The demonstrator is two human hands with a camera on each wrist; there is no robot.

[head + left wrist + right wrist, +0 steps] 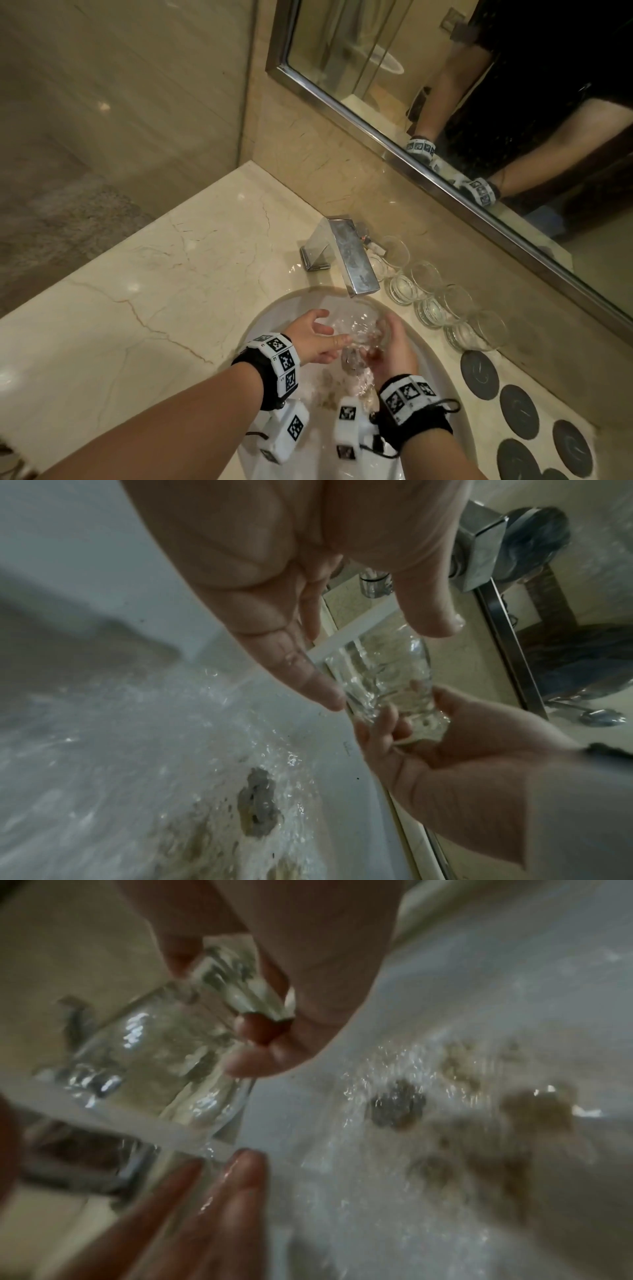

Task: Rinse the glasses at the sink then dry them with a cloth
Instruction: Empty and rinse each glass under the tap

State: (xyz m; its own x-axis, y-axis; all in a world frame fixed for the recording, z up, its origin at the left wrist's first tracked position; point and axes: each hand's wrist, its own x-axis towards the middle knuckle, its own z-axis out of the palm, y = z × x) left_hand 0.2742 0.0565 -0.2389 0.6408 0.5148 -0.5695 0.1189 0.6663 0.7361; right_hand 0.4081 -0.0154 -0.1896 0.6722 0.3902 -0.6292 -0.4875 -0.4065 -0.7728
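Observation:
A clear glass (363, 329) is held tilted over the white sink (274, 310), under water running from the chrome tap (351, 262). My right hand (388, 346) grips the glass by its thick base (240, 988). My left hand (327, 330) is beside the glass with its fingers straight, and a wet fingertip (325, 696) touches the side of the glass (387, 677). Water streams through the glass (161, 1053) and splashes over the drain (397, 1107).
Several more clear glasses (428, 284) stand in a row on the marble counter (154, 274) right of the tap, below the mirror (411, 85). Dark round coasters (479, 375) lie along the counter at the right. Brownish stains surround the drain (258, 807).

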